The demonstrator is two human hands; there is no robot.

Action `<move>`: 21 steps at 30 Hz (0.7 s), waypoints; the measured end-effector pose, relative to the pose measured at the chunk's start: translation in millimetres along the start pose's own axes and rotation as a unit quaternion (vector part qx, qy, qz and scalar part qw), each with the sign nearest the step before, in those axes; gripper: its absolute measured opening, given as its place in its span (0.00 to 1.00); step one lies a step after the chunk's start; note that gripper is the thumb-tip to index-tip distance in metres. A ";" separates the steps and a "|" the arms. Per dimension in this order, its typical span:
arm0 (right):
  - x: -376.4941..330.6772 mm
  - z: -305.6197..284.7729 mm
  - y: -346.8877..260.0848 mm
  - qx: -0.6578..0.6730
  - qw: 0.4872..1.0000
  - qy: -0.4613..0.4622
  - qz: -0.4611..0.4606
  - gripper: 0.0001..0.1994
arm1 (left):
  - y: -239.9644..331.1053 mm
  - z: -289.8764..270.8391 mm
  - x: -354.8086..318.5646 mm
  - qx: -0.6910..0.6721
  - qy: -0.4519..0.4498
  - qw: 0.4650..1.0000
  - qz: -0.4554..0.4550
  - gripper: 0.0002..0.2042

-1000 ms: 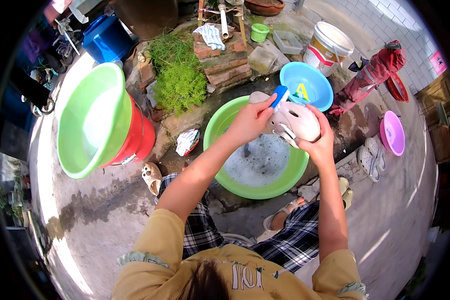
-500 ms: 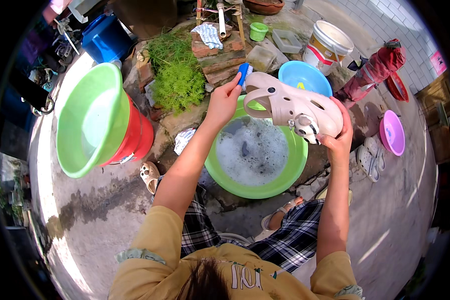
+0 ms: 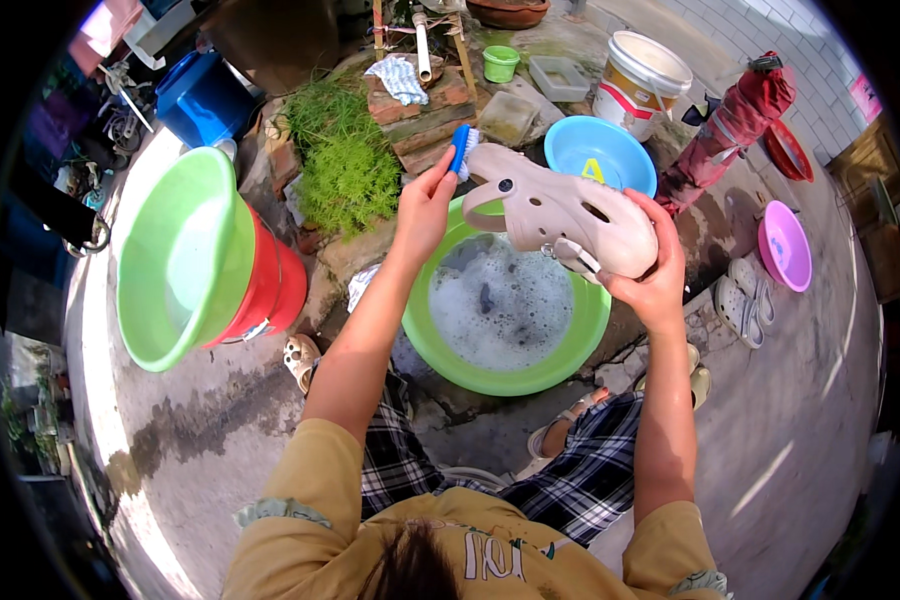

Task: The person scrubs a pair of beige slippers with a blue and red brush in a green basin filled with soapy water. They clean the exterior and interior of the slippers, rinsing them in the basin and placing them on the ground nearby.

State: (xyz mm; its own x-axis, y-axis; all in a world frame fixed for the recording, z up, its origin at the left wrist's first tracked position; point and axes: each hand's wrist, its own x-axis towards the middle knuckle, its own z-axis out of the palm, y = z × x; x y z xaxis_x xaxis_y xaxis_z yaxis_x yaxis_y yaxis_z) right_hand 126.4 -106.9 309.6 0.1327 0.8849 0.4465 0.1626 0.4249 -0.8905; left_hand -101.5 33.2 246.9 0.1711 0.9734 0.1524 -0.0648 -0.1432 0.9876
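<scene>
My left hand point(image 3: 426, 212) is closed on the handle of a blue scrub brush point(image 3: 459, 150). The brush's pale bristles face the heel end of a pinkish-white clog point(image 3: 560, 200); whether they touch it I cannot tell. My right hand point(image 3: 660, 275) grips that clog by the toe, fingers over the far side and thumb underneath. The clog is tilted on its side, its strap toward the left and a charm on its lower side. Under both hands stands a green basin point(image 3: 505, 381) of foamy grey water, with a small dark thing floating in it.
At the left, a large green basin point(image 3: 140, 290) leans on a red bucket point(image 3: 275, 285). Beyond the clog are a blue basin point(image 3: 580, 135) and a white bucket point(image 3: 640, 55). A pink basin point(image 3: 786, 246) and a pair of clogs point(image 3: 738, 310) lie to the right.
The clog has rolled, so its charm now sits lower and shows less. The brush has shifted slightly left, its bristles now more in sight. Both hands keep their hold.
</scene>
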 end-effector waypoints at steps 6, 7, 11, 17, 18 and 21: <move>0.8 1.9 3.4 -0.003 1.000 0.003 0.007 0.37 | 11.1 5.2 2.1 -0.108 0.000 0.983 -0.147 0.19; 0.3 3.3 4.8 -0.011 1.000 0.004 0.007 0.37 | 13.5 -1.0 -2.0 -0.034 -0.043 0.991 -0.126 0.19; -3.3 10.7 14.3 -0.149 0.987 -0.053 0.026 0.35 | 17.1 29.8 -32.8 0.168 -0.166 0.969 0.075 0.19; 0.5 1.3 4.0 0.041 0.999 0.021 0.016 0.39 | -33.8 -7.0 6.2 0.212 -0.075 0.973 0.039 0.16; 3.4 3.4 1.9 0.077 0.996 0.037 0.011 0.40 | -39.7 3.9 -4.1 0.192 -0.096 0.973 0.080 0.15; 11.8 7.1 2.7 0.082 0.995 0.058 0.006 0.41 | -42.8 28.1 -16.9 0.203 -0.095 0.968 0.112 0.13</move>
State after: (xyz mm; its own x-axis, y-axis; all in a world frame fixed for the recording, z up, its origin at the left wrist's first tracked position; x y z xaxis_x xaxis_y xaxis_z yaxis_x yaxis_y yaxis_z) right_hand 121.4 -94.0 311.8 0.2477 0.8663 0.4338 -0.0007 0.4479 -0.8941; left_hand -74.0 17.9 203.2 0.3772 0.8647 0.3316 0.2634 -0.4435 0.8567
